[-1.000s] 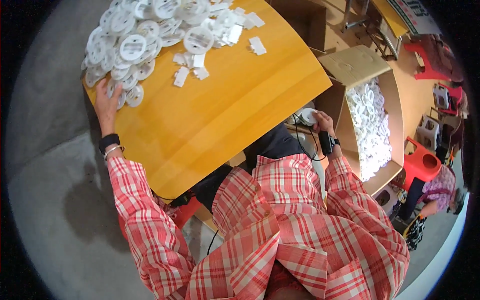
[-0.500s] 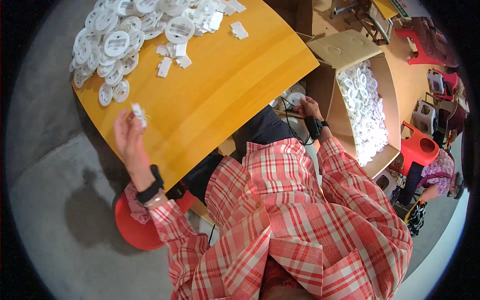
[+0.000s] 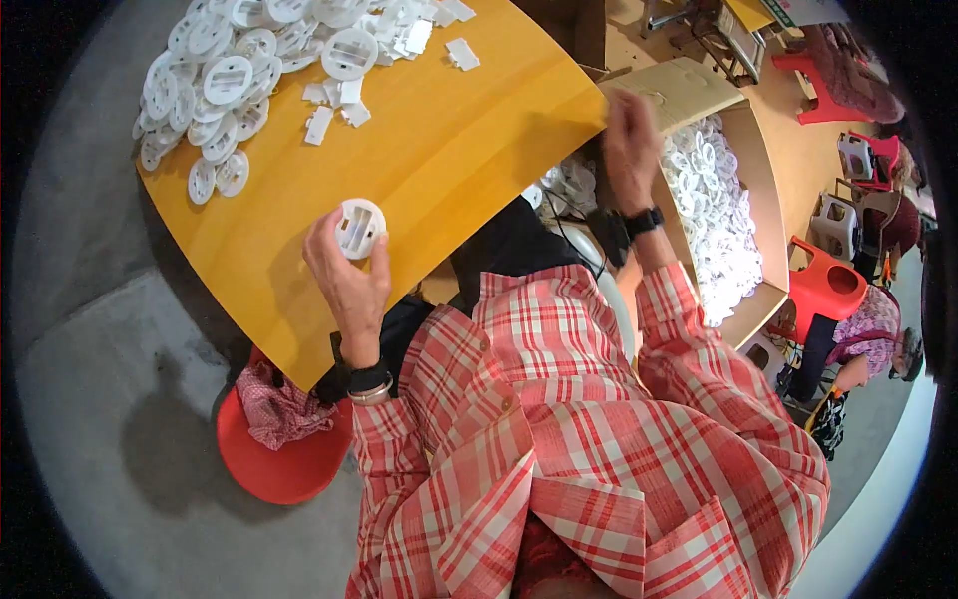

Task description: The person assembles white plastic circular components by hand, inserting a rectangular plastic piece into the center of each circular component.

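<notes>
Between the fingers and thumb of my left hand (image 3: 349,275) is a round white plastic housing (image 3: 360,229), its slotted face up, just over the table's near part. My right hand (image 3: 631,140) is at the table's right corner, beside the cardboard flap. Motion smears its fingers, so whether it holds anything cannot be made out. Across the far left of the yellow table (image 3: 439,150) spreads a heap of similar round white housings (image 3: 228,80). Small white rectangular covers (image 3: 319,125) lie next to the heap, and a single cover (image 3: 462,54) sits apart to the right.
Right of the table stands an open cardboard box (image 3: 763,170) full of white plastic parts (image 3: 711,215). More white parts (image 3: 569,185) show below the table's right edge. A red bucket (image 3: 284,469) with a checked cloth (image 3: 284,409) is at the lower left. Stools and another person (image 3: 866,329) are further right.
My left hand has moved right and nearer me; the small blurred white piece gives way to a round housing in it. My right hand has risen from below the table edge to its corner.
</notes>
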The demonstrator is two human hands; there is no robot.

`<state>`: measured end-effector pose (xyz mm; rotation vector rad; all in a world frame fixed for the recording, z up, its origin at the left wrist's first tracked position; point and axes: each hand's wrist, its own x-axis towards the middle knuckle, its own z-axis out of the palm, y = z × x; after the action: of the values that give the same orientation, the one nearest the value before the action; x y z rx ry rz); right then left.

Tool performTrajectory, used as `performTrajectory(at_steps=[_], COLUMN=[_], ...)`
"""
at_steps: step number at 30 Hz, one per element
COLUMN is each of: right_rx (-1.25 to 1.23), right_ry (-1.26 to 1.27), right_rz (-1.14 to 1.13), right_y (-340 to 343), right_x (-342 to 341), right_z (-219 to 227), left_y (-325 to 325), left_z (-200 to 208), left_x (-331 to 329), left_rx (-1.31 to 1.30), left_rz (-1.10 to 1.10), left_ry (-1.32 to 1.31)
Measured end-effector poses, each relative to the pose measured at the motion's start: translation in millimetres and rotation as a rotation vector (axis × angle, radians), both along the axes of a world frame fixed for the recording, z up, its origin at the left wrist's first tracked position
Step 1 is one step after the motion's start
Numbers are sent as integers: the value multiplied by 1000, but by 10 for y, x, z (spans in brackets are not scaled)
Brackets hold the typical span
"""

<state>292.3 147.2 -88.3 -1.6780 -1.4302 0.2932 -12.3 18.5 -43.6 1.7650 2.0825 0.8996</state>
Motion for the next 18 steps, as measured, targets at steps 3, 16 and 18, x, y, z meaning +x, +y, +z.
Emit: performTrajectory(at_steps=[3, 16, 18], right_rx=[24, 52, -2], right_ry=[40, -294, -94], right_rz=[468, 795, 846], right_y=[330, 1144, 1168], right_x=[-477, -1157, -1089], right_z=[114, -472, -511], left_y=[44, 51, 35], left_z=[-79, -142, -148], left_x=[22, -96, -141], left_rx=[60, 45, 4], left_rz=[-3, 72, 76], left_ry=[113, 138, 57])
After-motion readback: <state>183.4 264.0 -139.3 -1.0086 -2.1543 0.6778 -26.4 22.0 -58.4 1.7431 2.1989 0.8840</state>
